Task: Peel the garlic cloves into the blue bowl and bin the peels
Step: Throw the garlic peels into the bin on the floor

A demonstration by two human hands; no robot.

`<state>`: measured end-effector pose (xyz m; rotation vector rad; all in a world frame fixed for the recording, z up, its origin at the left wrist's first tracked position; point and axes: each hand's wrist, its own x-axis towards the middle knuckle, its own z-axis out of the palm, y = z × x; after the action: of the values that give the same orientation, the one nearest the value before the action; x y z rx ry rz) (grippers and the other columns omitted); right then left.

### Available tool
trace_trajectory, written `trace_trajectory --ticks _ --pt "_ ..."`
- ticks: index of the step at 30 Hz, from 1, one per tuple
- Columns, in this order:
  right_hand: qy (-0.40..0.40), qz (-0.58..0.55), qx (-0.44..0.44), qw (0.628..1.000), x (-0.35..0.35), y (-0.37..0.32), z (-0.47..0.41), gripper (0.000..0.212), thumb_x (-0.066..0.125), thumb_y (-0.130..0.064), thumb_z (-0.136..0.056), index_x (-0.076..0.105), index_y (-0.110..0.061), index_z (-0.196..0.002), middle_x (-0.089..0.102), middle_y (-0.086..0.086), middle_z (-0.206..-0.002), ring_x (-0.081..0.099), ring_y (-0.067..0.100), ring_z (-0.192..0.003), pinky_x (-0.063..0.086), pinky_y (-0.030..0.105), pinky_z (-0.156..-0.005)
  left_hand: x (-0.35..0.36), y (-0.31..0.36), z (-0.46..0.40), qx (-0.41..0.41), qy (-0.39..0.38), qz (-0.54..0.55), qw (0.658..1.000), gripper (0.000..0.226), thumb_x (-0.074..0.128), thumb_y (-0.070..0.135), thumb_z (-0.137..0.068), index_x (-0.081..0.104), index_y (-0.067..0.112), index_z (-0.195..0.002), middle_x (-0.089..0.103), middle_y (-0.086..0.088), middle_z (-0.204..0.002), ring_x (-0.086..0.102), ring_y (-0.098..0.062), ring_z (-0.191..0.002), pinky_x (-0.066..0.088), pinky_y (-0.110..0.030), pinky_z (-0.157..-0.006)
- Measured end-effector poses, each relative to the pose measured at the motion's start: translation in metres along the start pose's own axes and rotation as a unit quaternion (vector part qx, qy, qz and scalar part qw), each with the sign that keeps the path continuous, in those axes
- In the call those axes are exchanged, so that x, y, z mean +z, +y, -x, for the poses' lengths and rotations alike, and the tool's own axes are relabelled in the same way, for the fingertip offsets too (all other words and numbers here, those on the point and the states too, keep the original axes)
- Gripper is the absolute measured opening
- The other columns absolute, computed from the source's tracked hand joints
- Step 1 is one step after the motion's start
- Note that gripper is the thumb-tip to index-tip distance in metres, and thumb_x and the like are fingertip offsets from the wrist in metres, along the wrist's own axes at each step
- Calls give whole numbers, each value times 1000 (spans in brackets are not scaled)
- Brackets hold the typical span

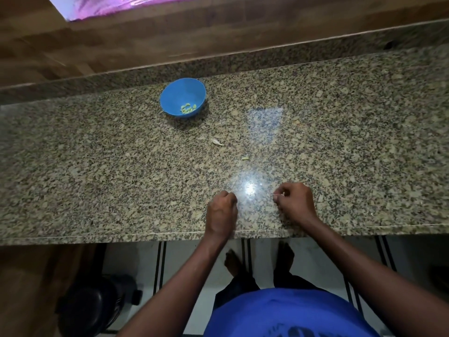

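Granite countertop: spanning mid-frame. Blue bowl: sitting upper left of centre, holding several peeled garlic cloves. Unpeeled clove and small peeled piece: lying apart at centre. Left hand: resting at the lower counter edge, fingers curling; contents cannot be told. Right hand: pinching a pale peel scrap.

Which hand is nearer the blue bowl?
Left. The left hand sits below and slightly right of the blue bowl; the right hand is farther right.
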<state>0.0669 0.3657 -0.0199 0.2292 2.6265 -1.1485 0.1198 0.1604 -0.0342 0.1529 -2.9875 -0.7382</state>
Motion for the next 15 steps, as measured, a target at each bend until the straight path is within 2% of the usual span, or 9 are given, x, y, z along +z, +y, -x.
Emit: trace_trajectory --ticks 2,3,5,6,7,9,12,15 --pt "-12 -61 47 997 4 -4 2 7 81 -9 -84 78 -12 -79 72 -1 -65 70 15 -55 54 23 -54 -3 -4 0 -42 10 -13 999 17 70 -9 -87 69 6 -79 62 -4 -76 50 -12 -64 24 -7 -54" --pt "-21 -94 69 993 7 -7 3 7 81 -7 -85 77 -11 -81 73 2 -65 72 19 -55 59 30 -52 -3 -2 1 -69 13 -8 997 17 69 -9 -88 69 6 -79 62 -3 -77 51 -11 -64 25 -7 -52" --pt "-40 -151 103 982 14 -15 4 7 80 -3 -85 76 -7 -83 75 9 -68 75 24 -59 64 43 -58 -7 7 5 -155 -6 92 984 16 66 -5 -91 71 7 -82 66 0 -78 61 -13 -64 42 -10 -49" --pt "-52 -180 116 975 18 -21 4 6 79 0 -85 75 -5 -83 75 12 -70 75 27 -61 65 47 -62 -13 12 6 -218 -22 189 957 12 68 -1 -92 73 7 -85 70 -2 -79 68 -16 -66 52 -15 -52" --pt "-63 -210 127 967 22 -27 5 6 78 1 -86 75 -3 -83 75 17 -74 75 29 -64 64 48 -64 -21 13 6 -281 -33 290 914 7 71 2 -91 75 7 -88 74 -4 -82 73 -19 -69 60 -23 -56" --pt "-80 -251 132 956 29 -41 7 4 77 2 -87 74 0 -84 76 22 -83 75 29 -67 63 43 -66 -40 8 2 -363 -29 439 822 6 76 4 -89 77 7 -94 78 -9 -87 76 -22 -75 63 -31 -62" --pt "-109 -290 103 945 31 -73 12 6 75 3 -88 73 4 -93 75 21 -91 76 30 -75 63 37 -68 -77 -8 -3 -389 -2 584 713 9 74 -3 -87 76 2 -94 78 -9 -87 74 -19 -81 61 -23 -66" --pt "-145 -316 77 935 36 -108 17 11 73 6 -89 71 9 -99 73 21 -93 73 28 -75 62 27 -66 -110 -20 4 -387 44 681 620 8 69 -9 -88 71 -4 -93 76 -9 -80 73 -15 -73 61 -21 -70"
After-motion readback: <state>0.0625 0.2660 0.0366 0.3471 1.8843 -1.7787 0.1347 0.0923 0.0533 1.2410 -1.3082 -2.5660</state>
